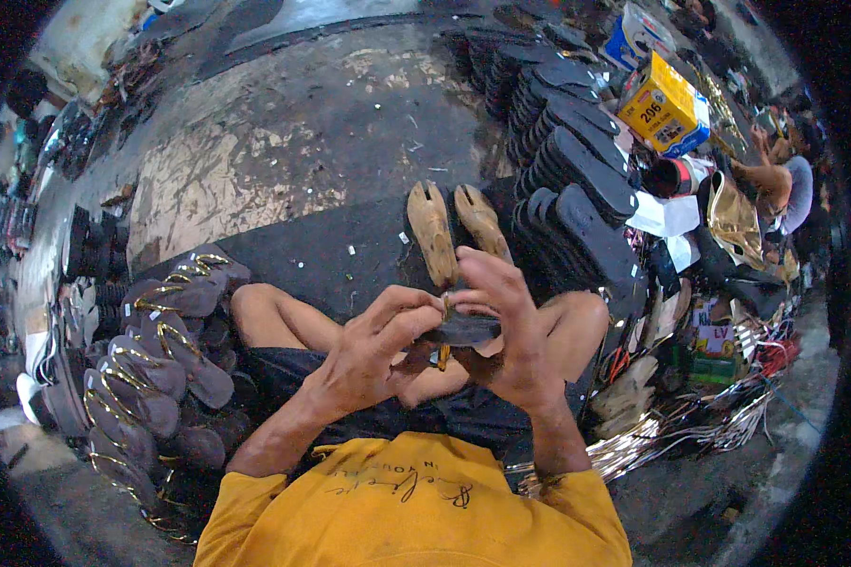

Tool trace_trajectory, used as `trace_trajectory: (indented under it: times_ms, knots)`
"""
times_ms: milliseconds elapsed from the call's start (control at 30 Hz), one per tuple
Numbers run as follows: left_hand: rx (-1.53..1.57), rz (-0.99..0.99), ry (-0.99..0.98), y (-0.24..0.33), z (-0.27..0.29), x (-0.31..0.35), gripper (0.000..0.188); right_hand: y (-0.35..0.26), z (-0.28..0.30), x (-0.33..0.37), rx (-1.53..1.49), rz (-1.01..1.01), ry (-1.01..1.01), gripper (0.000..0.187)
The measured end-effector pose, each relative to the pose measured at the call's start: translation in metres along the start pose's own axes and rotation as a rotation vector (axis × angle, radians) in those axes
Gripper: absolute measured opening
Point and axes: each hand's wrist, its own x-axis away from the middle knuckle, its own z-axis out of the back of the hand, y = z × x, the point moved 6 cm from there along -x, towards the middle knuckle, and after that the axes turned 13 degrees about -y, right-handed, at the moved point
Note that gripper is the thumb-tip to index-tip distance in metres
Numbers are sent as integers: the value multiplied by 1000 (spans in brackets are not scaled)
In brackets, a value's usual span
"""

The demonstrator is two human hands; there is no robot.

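Note:
In front of my lap, a dark sandal sole is held up between both hands, seen nearly edge-on. A gold strap shows below it, and a bit of gold shows above it by the fingertips. My left hand is closed on the sole's left part, thumb and fingers pinched by the strap. On the other side my right hand grips the right part, its upper fingers bent over toward the strap. The hands hide much of the sole. Just beyond stand two wooden shoe lasts with notched tips.
Finished sandals with gold straps are piled at my left. Stacks of black soles rise at the right, near a yellow box. Shiny strap strips lie lower right. Another person sits at the far right.

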Motion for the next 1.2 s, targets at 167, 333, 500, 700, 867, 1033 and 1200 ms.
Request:
trace_trajectory:
  times_ms: [167,333,500,700,867,1033,1200]
  knots:
    - [40,-12,-45,-16,-15,11,46,57,-15,29,-55,110,-59,56]
    - [738,445,333,-129,19,17,60,169,-8,15,-36,-532,280,66]
    - [1536,304,440,-176,49,-2,70,256,-57,11,643,-711,24,93]
    - [1344,159,865,-192,59,29,59,236,-40,40,-760,-647,360,74]
    - [1016,127,1059,-164,97,68,69,84,-40,49,-1118,-531,207,53]
    - [726,-59,975,-120,112,50,73,76,-82,66,-1193,-758,74,71]
    - [1046,173,697,-105,79,32,63,31,-71,23,-616,-382,-35,63]
